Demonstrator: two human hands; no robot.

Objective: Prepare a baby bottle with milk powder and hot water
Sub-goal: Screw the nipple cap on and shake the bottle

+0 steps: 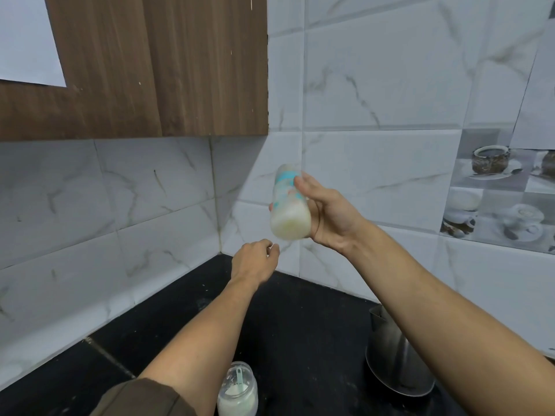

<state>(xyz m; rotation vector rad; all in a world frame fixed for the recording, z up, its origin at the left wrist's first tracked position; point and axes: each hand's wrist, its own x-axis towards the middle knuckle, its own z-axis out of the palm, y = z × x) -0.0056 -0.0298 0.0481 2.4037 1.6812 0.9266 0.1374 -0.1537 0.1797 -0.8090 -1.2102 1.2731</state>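
Milky-white liquid is seen inside the baby bottle [289, 202], which is held up in the air in front of the tiled wall [375, 85], well above the black bench [300, 325]. The bottle is grasped by the right hand [327, 214], fingers wrapped round its side; motion blur is noted on it, so shaking or mixing is judged to be the step in hand. Its long axis is tilted: base turned down toward the camera, top end pointed up and away. Whether a teat or cap is fitted cannot be told, the top being blurred.

The left hand [256, 259] is seen empty, fingers loosely curled, just below and to the left of the bottle's base, not touching it. It is the nearer free hand, and the bottle lies up and to the right of it; any support or takeover would be made upward to the base.

On the bench near the bottom edge, an open powder jar [238, 391] with a green scoop [239, 374] inside is noted beside the left forearm. A steel vessel [396, 358] is partly hidden under the right forearm. Powder and water are judged already added; task judged late.
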